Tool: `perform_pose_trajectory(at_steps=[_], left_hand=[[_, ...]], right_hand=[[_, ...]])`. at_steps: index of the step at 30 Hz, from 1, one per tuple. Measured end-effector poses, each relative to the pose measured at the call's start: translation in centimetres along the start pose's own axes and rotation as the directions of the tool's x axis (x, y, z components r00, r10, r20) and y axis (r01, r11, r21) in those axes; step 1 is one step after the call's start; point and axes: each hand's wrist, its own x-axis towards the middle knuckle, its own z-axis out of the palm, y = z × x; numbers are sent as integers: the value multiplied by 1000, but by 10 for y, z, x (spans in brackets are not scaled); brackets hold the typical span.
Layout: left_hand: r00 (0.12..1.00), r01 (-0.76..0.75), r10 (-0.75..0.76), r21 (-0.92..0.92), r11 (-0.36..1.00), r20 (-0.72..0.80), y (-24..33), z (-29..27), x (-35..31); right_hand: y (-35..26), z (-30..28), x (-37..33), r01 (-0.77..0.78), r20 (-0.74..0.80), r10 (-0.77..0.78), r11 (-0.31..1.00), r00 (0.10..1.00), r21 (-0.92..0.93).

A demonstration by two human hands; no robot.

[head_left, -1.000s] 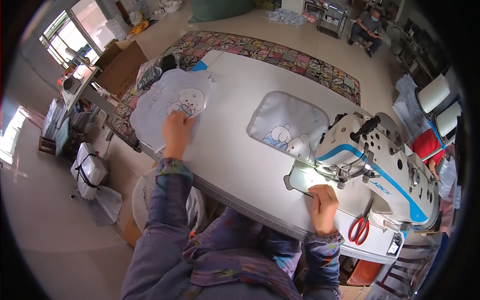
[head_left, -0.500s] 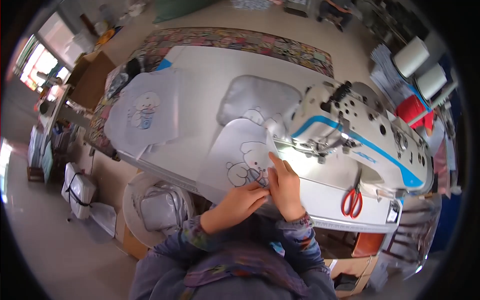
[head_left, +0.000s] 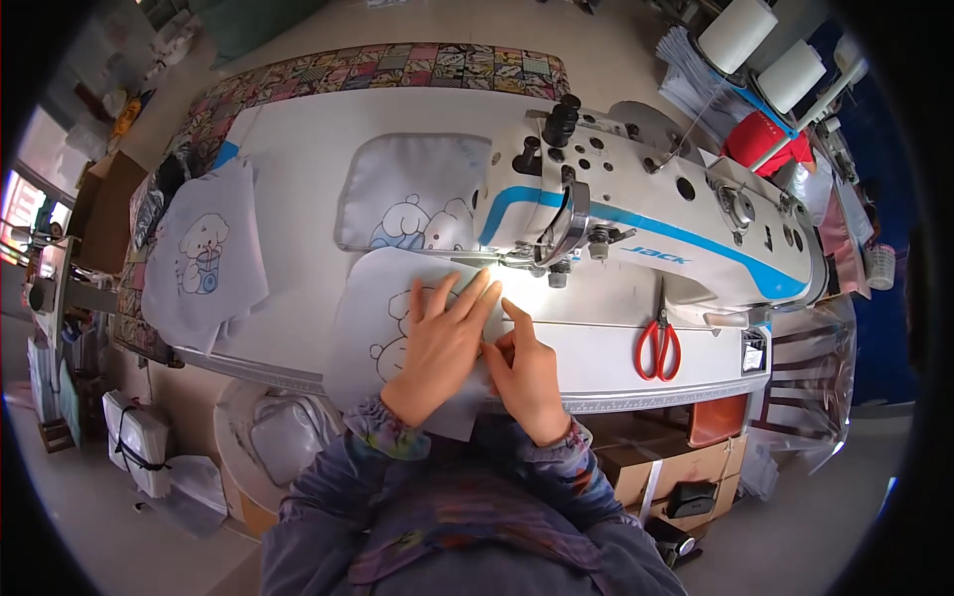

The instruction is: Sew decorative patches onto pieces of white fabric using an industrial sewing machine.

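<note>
Fingers spread apart, the left hand lies flat on 1 pale printed cloth; the right hand curls at that cloth's right side, and I can't make out whether its thumb and finger pinch it. That cloth overhangs the near edge of the bench. Just behind lies 1 grey panel, left of 1 sewing machine. 1 pair of red scissors lies toward the near right corner, 1 cloth pile by the left edge.
</note>
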Motion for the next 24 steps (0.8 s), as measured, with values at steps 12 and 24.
perform_pose_trajectory(at_steps=[12, 24], left_hand=[[999, 38, -40, 88, 995, 20, -1, 1, 12], [995, 1, 11, 121, 993, -98, -17, 20, 24]], right_hand=[[-11, -5, 18, -32, 47, 31, 999, 998, 32], [-14, -12, 18, -180, 126, 158, 966, 979, 184]])
